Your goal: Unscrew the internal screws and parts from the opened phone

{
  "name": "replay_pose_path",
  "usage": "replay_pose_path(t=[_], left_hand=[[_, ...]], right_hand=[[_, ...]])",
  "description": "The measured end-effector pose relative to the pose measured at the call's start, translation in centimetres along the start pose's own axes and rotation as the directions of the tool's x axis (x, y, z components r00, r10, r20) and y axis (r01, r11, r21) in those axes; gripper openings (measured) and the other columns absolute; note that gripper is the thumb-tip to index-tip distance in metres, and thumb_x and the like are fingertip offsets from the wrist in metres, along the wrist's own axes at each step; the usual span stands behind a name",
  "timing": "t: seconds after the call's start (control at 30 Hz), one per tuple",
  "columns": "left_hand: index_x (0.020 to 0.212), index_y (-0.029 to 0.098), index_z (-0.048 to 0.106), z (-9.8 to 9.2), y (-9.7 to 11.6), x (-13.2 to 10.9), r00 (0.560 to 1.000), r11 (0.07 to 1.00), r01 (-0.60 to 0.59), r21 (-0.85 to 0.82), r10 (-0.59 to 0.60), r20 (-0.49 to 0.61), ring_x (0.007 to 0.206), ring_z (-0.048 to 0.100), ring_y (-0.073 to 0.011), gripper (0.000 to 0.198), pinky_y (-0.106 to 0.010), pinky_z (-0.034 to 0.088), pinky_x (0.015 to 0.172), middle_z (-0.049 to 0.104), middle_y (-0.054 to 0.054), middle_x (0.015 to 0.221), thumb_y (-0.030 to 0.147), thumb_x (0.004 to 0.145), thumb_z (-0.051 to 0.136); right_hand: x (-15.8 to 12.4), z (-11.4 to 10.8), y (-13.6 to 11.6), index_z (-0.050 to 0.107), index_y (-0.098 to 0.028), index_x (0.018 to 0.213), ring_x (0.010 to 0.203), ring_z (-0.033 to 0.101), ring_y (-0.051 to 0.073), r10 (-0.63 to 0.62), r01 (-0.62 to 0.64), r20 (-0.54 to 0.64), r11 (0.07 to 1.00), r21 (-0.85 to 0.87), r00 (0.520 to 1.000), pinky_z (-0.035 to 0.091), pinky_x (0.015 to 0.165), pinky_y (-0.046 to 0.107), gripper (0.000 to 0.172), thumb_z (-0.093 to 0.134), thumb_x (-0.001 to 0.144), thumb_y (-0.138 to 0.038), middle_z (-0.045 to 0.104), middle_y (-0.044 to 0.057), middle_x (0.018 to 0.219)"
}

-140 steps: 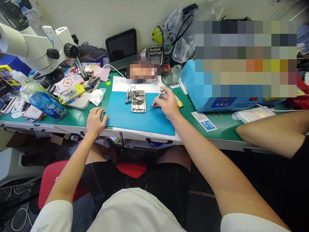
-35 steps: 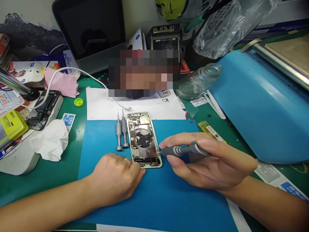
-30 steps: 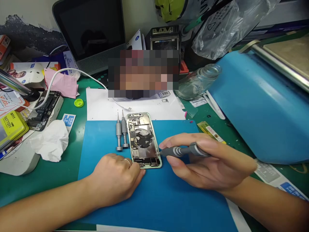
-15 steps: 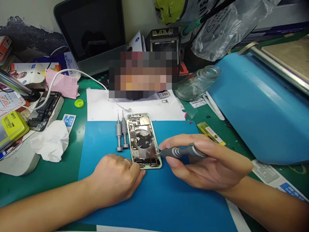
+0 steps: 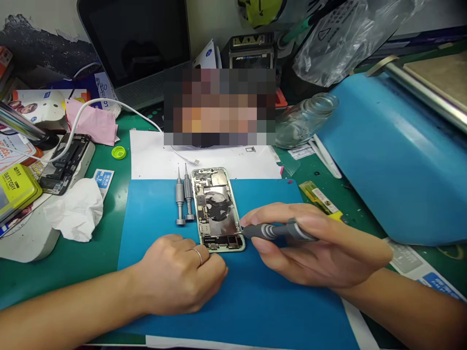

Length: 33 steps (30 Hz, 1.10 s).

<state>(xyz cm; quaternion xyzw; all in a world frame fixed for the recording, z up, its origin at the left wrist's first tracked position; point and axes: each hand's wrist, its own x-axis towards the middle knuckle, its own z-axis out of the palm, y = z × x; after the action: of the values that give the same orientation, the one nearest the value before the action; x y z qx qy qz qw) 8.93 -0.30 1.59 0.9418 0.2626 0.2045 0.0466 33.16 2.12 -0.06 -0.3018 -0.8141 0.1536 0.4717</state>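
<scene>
In head view, shifts left hand [image 5: 184, 276] slightly rightward since the earlier frame, curled by the phone [image 5: 218, 206] on the blue mat [image 5: 251, 306], perhaps for steadying; cannot tell if gripping anything. With right hand [image 5: 319, 260], pinches a screwdriver [image 5: 268, 231] snugly, tip at the phone's edge, presumably for control.

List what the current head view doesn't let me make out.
Head view:
Screwdriver: tip too small to tell whether it touches the opened phone.
Left hand: most fingertips hidden beneath it.
Pixelated block: masks whatever lies behind.
Black screen: top cut off by frame edge.
</scene>
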Motion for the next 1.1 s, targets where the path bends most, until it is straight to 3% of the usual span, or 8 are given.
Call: replay_pose_path(t=[0.1,0.2,0.6,0.8,1.1], left_hand=[[0.091,0.015,0.065,-0.11,0.09,-0.07,0.999,0.999,-0.034,-0.009,0.034,-0.023,0.046,0.051,-0.0135,0.017,-0.032,0.036,0.040,0.054,0.005,0.058,0.021,0.098,0.051],[0.110,0.008,0.066,0.10,0.09,-0.26,0.998,0.999,-0.047,-0.002,0.047,-0.038,0.046,0.055,-0.0134,0.024,-0.032,0.039,0.038,0.059,0.004,0.060,0.023,0.099,0.050],[0.115,0.003,0.067,0.43,-0.04,-0.38,1.000,0.999,-0.003,0.051,0.002,0.015,0.046,0.058,-0.0151,0.031,-0.032,0.042,0.038,0.062,0.002,0.059,0.019,0.094,0.050],[0.115,0.004,0.068,0.47,-0.03,-0.47,0.999,0.998,0.006,0.061,-0.008,0.033,0.048,0.060,-0.0154,0.031,-0.033,0.042,0.038,0.064,0.002,0.062,0.019,0.095,0.050],[0.115,0.005,0.069,0.46,0.02,-0.45,0.999,0.999,0.013,0.047,-0.015,0.035,0.048,0.061,-0.0163,0.033,-0.033,0.043,0.039,0.066,0.000,0.064,0.024,0.099,0.047]], right_hand=[[0.27,-0.29,-0.06,0.054,-0.028,0.120,0.077,0.077,0.017,-0.074,0.072,0.105,0.997,0.019,0.992,0.066,0.063,0.025,0.047,0.072,0.082,-0.006,0.075,0.001,0.091],[0.15,-0.35,-0.29,0.053,-0.028,0.116,0.082,0.077,0.017,-0.049,0.044,0.136,0.998,0.041,0.989,0.067,0.067,0.025,0.043,0.071,0.083,-0.007,0.074,0.001,0.091],[0.08,-0.33,-0.37,0.060,-0.022,0.113,0.081,0.077,0.016,-0.031,0.023,0.287,0.999,0.030,0.957,0.067,0.080,0.022,0.030,0.067,0.086,-0.012,0.075,0.003,0.086],[0.22,-0.19,-0.40,0.057,-0.021,0.115,0.085,0.077,0.015,-0.060,0.049,0.262,0.998,0.048,0.963,0.066,0.086,0.022,0.032,0.067,0.087,-0.010,0.075,0.003,0.089],[0.08,-0.02,-0.46,0.056,-0.026,0.116,0.084,0.077,0.015,-0.051,0.034,0.241,0.997,0.075,0.969,0.067,0.077,0.024,0.036,0.068,0.086,-0.011,0.075,0.000,0.092]])
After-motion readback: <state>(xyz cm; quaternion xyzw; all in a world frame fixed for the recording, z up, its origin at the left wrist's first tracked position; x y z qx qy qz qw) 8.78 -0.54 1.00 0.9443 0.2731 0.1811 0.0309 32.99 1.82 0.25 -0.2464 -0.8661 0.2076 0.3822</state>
